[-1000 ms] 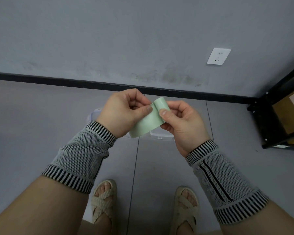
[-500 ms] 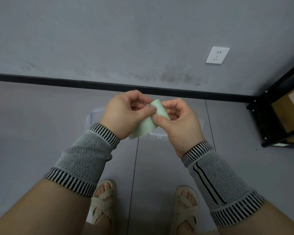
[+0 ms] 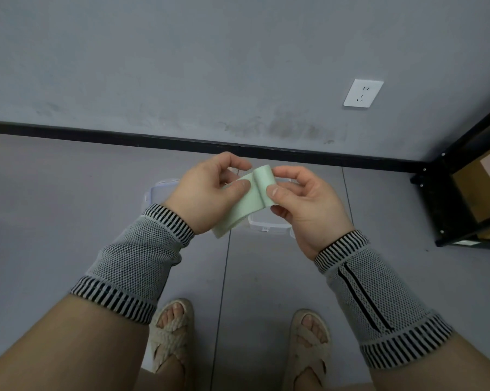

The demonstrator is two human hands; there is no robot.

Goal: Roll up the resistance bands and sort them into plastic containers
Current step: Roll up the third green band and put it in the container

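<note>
A pale green resistance band [image 3: 252, 203] is held up in front of me between both hands. Its top end is curled into a small roll, and a flat tail hangs down to the lower left. My left hand [image 3: 209, 193] pinches the band from the left with thumb and fingers. My right hand [image 3: 303, 203] pinches the rolled end with its thumb in front and its fingers behind. Below the hands, clear plastic containers [image 3: 269, 225] stand on the floor, mostly hidden by the hands; another container's edge [image 3: 160, 187] shows to the left.
A grey tiled floor [image 3: 68, 207] meets a grey wall with a black skirting board [image 3: 97, 134] and a white socket [image 3: 363, 93]. A black metal shelf [image 3: 449, 210] holding a cardboard box [image 3: 483, 187] stands at the right. My sandalled feet [image 3: 171, 331] are below.
The hands have drawn slightly apart, and more of the band shows between them, with a longer tail hanging down left and the roll at the top clearer.
</note>
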